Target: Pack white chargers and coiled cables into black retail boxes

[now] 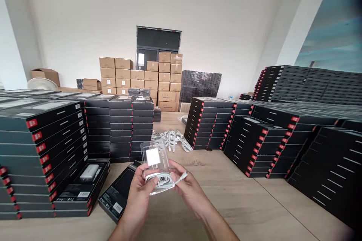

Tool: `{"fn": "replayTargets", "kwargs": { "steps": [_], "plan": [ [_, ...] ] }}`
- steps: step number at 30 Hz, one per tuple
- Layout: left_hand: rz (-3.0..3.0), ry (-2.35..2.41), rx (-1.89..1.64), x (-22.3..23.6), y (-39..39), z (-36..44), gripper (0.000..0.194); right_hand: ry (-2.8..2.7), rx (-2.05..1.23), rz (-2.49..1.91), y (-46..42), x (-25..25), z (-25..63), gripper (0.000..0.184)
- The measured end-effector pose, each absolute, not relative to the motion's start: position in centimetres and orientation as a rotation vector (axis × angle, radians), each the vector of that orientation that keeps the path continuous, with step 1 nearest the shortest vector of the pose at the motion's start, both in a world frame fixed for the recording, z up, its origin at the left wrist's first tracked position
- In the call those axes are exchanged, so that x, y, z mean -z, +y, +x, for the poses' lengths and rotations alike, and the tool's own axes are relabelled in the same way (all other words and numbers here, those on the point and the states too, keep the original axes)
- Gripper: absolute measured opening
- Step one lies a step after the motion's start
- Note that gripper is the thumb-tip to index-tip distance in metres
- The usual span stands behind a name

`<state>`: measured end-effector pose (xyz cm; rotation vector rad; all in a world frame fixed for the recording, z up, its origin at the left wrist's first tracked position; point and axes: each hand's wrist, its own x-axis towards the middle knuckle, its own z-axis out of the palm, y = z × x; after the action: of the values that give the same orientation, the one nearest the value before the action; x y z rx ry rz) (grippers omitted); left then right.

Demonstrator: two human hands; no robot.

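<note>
As left hand [142,184] and right hand [182,182] pinch the seven o'clock clear tray [163,158], I guess it's bendy, best held by edges

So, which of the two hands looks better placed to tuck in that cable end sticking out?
Probably the right hand: the cable end pokes out beside its fingers. The left hand is farther from it, holding the left side of the clear plastic tray.
</note>
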<state>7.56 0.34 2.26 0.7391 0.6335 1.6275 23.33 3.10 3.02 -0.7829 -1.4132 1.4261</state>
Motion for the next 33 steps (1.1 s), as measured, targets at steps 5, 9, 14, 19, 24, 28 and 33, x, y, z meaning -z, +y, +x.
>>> {"fn": "replayTargets", "kwargs": {
  "steps": [5,9,14,19,24,28,33],
  "plan": [
    [0.782,0.695,-1.657,-2.1,0.5,7.8,0.035,-1.639,-1.029,-0.898,2.6,-2.8,22.4,0.048],
    [0.796,0.776,-1.693,-1.8,0.6,8.3,0.034,-1.698,-0.762,-0.967,2.7,-1.9,21.2,0.042],
    [0.762,0.860,-1.746,-1.5,0.6,8.6,0.034,-1.633,-0.629,-1.021,2.9,-1.9,20.1,0.041],
    [0.738,0.738,-1.560,-2.2,0.4,7.4,0.034,-1.601,-0.698,-0.970,2.8,-2.2,20.0,0.042],
    [0.687,0.602,-1.451,-2.6,-0.1,6.9,0.031,-1.519,-0.852,-0.972,3.0,-1.4,19.7,0.042],
    [0.634,0.600,-1.534,-2.4,0.1,6.9,0.041,-1.417,-1.058,-0.951,3.2,-1.0,19.6,0.041],
    [0.680,0.546,-1.561,-2.6,0.2,6.3,0.041,-1.242,-1.344,-0.858,2.5,-1.9,20.5,0.040]
  ]
}}
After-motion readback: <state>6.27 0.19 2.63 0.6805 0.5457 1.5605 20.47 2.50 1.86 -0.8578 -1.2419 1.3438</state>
